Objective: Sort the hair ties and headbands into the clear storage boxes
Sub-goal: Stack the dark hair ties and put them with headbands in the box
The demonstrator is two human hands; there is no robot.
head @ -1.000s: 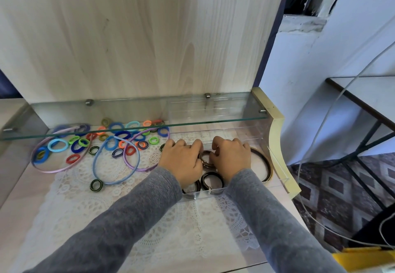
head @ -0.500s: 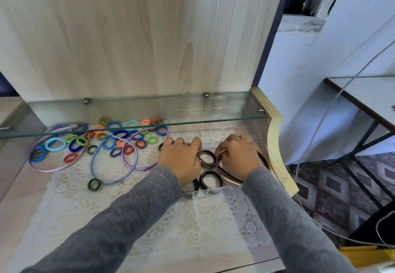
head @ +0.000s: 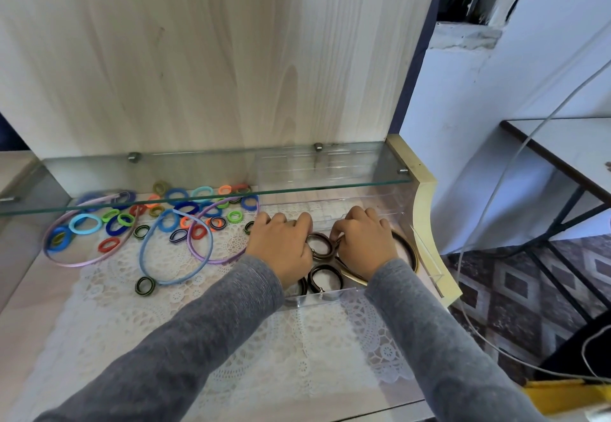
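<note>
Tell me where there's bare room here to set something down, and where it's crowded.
Free: the lace mat in front of the clear storage box, and the bare wooden tabletop left of the mat. Crowded: under the glass shelf, where hair ties and headbands overlap, and inside the box, where the left hand and right hand hold a brown hair tie.

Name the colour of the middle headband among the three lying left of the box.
The middle headband is light blue; the head view shows it.
</note>
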